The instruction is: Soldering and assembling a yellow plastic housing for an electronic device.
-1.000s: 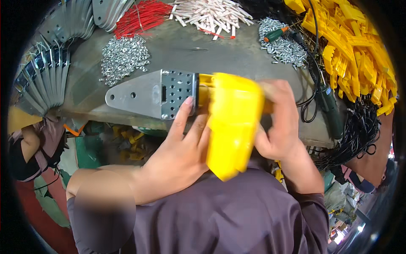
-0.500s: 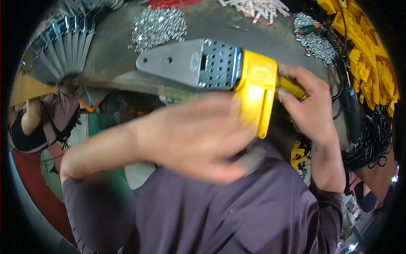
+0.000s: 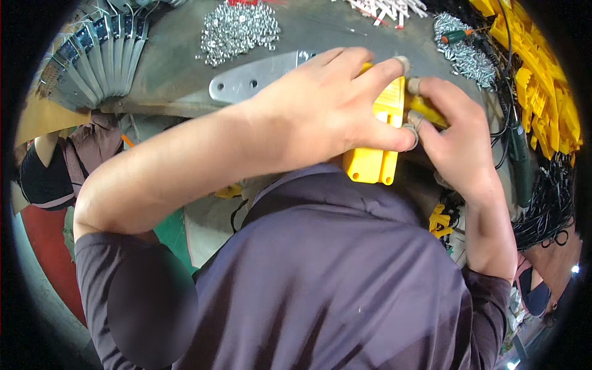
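A yellow plastic housing [image 3: 369,165] with a long, tapered grey metal plate [image 3: 237,81] pointing left is at the table's near edge. My left hand [image 3: 336,105] lies across the housing from above, its thumb and fingers clasped round it. It hides the perforated part of the plate. Just to the right, my right hand [image 3: 455,132] grips the yellow handle [image 3: 428,112] between thumb and fingers. Pale coverings wrap several fingertips of both hands.
Beyond lie a heap of small shiny metal fasteners [image 3: 239,36], white strips [image 3: 388,8], and screws [image 3: 472,61] beside a green-handled tool [image 3: 456,36]. Metal plates [image 3: 108,58] fan out left. Yellow parts [image 3: 546,92], a dark-green power tool [image 3: 520,166] and black cords [image 3: 542,206] crowd the right. Another person [image 3: 55,169] is left.
My left hand, blurred below and left of the housing before, has moved up and right and closed over it. The housing and plate have shifted slightly; my right hand keeps its hold.
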`<action>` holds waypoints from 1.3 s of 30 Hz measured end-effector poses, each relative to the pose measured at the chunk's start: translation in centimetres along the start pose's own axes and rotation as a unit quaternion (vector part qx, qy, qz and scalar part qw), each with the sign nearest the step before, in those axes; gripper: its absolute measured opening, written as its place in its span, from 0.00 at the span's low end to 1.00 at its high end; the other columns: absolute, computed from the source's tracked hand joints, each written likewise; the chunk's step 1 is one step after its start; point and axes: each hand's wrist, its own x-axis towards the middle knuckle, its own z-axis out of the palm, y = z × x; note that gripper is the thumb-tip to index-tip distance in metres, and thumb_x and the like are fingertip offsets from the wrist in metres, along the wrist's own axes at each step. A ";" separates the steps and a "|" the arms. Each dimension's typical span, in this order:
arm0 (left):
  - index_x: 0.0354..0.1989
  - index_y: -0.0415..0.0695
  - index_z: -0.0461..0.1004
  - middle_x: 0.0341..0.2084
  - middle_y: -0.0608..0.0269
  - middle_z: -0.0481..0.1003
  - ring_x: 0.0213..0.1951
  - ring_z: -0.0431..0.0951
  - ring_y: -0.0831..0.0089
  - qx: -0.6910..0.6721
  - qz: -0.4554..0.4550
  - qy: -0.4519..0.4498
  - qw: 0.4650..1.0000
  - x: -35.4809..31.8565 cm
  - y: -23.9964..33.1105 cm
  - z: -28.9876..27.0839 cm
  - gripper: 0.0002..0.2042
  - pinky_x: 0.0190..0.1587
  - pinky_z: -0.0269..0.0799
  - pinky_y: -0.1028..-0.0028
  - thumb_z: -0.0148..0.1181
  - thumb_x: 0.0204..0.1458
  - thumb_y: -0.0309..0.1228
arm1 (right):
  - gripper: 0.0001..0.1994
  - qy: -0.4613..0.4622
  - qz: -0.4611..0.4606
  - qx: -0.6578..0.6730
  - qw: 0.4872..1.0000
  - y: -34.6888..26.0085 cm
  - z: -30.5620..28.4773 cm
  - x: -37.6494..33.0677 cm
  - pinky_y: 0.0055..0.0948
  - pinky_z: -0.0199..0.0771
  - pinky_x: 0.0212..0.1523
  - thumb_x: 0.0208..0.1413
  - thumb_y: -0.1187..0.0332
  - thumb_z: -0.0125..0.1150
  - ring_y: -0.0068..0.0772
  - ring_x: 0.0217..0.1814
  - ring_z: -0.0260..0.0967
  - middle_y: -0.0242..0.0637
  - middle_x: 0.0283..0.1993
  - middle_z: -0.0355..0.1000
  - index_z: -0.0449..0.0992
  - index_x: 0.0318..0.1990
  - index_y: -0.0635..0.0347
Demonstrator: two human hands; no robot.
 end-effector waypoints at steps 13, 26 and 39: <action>0.41 0.59 0.73 0.58 0.37 0.56 0.53 0.64 0.41 -0.062 0.029 -0.115 0.991 0.7 0.1 -1.9 0.26 0.56 0.63 0.52 0.72 0.27 0.36 | 0.18 -0.032 -0.096 -0.095 0.990 1.6 -0.8 0.0 0.41 0.69 0.43 0.47 0.68 0.57 0.46 0.45 0.67 0.41 0.40 0.69 0.69 0.46 0.63; 0.41 0.58 0.73 0.57 0.38 0.57 0.52 0.64 0.41 -0.026 0.009 -0.134 0.991 2.2 1.1 -2.7 0.26 0.53 0.64 0.52 0.73 0.27 0.40 | 0.10 -0.011 -0.016 -0.052 0.998 1.0 -0.9 0.7 0.41 0.71 0.42 0.45 0.70 0.58 0.45 0.43 0.69 0.40 0.36 0.70 0.73 0.37 0.59; 0.45 0.61 0.71 0.61 0.54 0.57 0.55 0.61 0.39 -0.051 0.078 -0.164 0.982 5.7 2.0 -0.8 0.27 0.54 0.63 0.48 0.70 0.31 0.43 | 0.13 -0.155 0.082 -0.442 0.879 8.8 -11.8 5.1 0.41 0.70 0.48 0.49 0.78 0.51 0.48 0.47 0.70 0.47 0.40 0.73 0.72 0.44 0.62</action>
